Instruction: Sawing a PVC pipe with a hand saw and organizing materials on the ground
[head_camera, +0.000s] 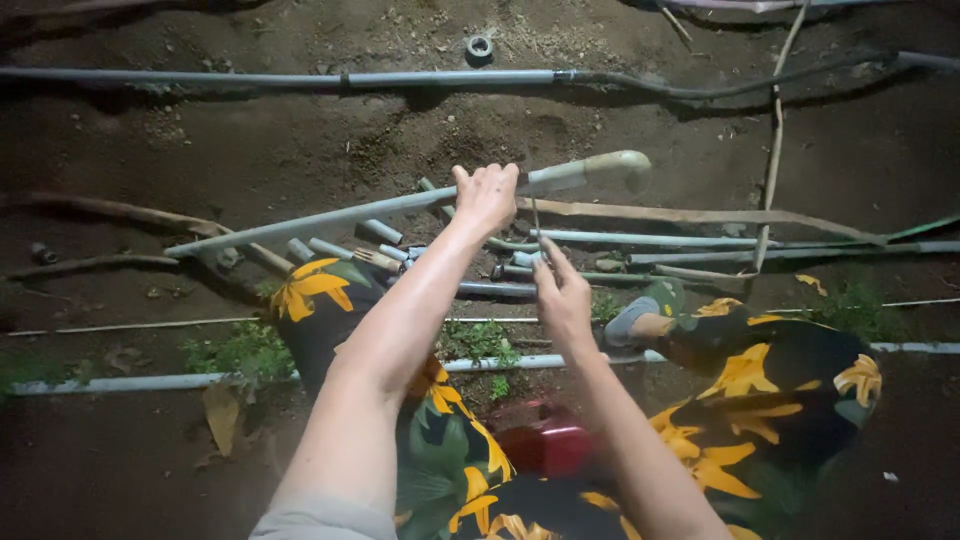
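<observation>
My left hand (487, 195) is clenched around a long grey plastic pipe (330, 215) that slants from lower left up to an elbow fitting (618, 166) at its right end. My right hand (562, 292) is just below it, pinching a thin strip or blade (536, 222) that reaches up to the pipe beside my left hand. Both hands are held above my knees, which are clad in dark cloth with yellow flowers (750, 375).
Bare soil lies all around. Short pipe offcuts (380, 232) and several long pipes (700, 240) lie beyond the hands. A long pipe with a hose (300, 78) runs along the back, another pipe (120, 383) along the front left. A red object (545, 440) sits between my legs.
</observation>
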